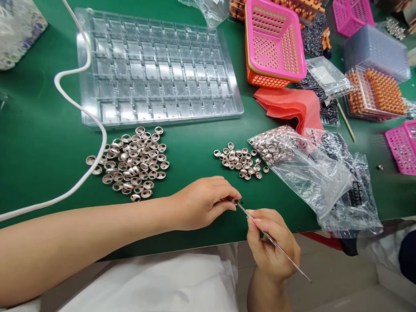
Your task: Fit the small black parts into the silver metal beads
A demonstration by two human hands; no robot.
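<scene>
My left hand [202,202] pinches a small metal ring [235,201] between thumb and fingertips just above the near table edge. My right hand [271,244] grips a thin metal needle tool [276,244], and the tool's tip touches the ring. A pile of larger silver ring caps [132,163] lies to the left on the green mat. A smaller heap of little silver rings [240,160] lies just beyond my hands. An empty clear plastic compartment tray [156,67] sits farther back.
A clear bag of silver rings [279,147] and crumpled bags [343,192] lie at right. Pink baskets [273,40] [408,145], a red cloth [291,106], orange parts in clear racks [379,91] and a white cable [83,110] surround the green mat.
</scene>
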